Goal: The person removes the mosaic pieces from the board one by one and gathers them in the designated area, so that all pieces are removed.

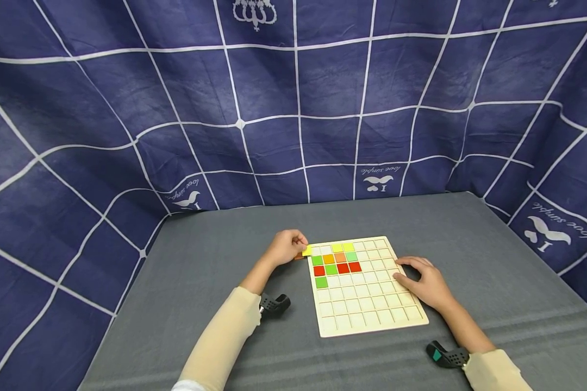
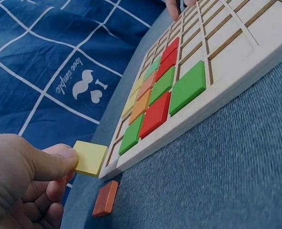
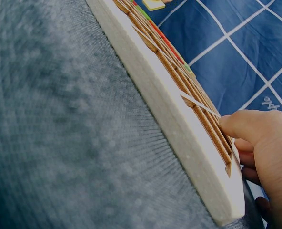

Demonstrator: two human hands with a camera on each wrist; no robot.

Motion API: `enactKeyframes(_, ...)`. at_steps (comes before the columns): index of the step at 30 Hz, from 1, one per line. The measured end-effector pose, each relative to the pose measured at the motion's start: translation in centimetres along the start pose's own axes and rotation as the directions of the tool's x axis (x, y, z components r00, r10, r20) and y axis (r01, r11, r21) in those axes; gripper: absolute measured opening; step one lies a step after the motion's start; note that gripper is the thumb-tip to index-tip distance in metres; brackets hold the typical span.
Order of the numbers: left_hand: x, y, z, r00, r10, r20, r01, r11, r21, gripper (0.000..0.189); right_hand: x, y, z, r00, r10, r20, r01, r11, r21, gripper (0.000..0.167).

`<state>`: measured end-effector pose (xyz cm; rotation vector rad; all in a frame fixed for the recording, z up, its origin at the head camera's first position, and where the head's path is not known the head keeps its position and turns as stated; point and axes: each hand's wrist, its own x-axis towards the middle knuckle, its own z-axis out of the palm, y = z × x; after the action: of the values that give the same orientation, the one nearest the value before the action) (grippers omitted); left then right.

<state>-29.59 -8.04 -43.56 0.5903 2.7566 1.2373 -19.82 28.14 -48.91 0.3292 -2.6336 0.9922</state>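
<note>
In the head view my left hand [image 1: 282, 248] is at the far left corner of a pale wooden grid board [image 1: 367, 305]. Thumb and fingers pinch a thin yellow square tile [image 2: 91, 158], tilted at the board's corner in the left wrist view. Below it on the cloth, beside the board, lies an orange-brown tile [image 2: 105, 198]. My right hand [image 1: 426, 282] rests at the board's right edge, thumb on the top face, the other fingers loosely bent by the rim. Green, red, orange and yellow tiles, including a green one [image 2: 188, 88], sit in cells at the left.
A grey cloth [image 1: 225, 271] covers the table under the board. Behind and at the sides hangs a blue curtain [image 1: 330, 141] with white lines. Black straps, one on the left wrist [image 1: 275, 305] and one on the right [image 1: 447, 355], stick out over the table.
</note>
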Motion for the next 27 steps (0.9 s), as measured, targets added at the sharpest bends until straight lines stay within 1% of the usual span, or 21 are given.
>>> enactKeyframes(3, -0.2, -0.3, -0.4, 1.0, 0.002, -0.005, -0.002, 1.0, -0.003, 0.005, 0.0, 0.0, 0.1, 1.0, -0.003, -0.002, 0.003, 1.0, 0.0, 0.034)
enactKeyframes(10, -0.7, -1.1, -1.0, 1.0, -0.02, -0.018, 0.02, 1.0, 0.001, 0.004, 0.1, 0.0, 0.1, 1.0, -0.001, -0.007, 0.001, 1.0, 0.003, 0.034)
enactKeyframes(17, -1.1, -2.0, -1.5, 1.0, 0.003, -0.022, -0.003, 1.0, -0.009, 0.004, 0.1, 0.1, 0.0, 1.0, 0.0, -0.005, 0.0, 1.0, 0.0, 0.034)
enactKeyframes(21, -1.3, -2.3, -1.9, 1.0, -0.018, -0.02, 0.017, 1.0, -0.025, 0.004, 0.0, 0.0, 0.0, 1.0, -0.002, -0.004, 0.002, 1.0, 0.0, 0.034)
enactKeyframes(27, -1.6, -2.8, -2.4, 0.999, -0.048, -0.011, 0.048, 0.999, -0.02, 0.005, 0.0, 0.0, 0.0, 1.0, -0.002, -0.007, 0.002, 1.0, 0.005, 0.034)
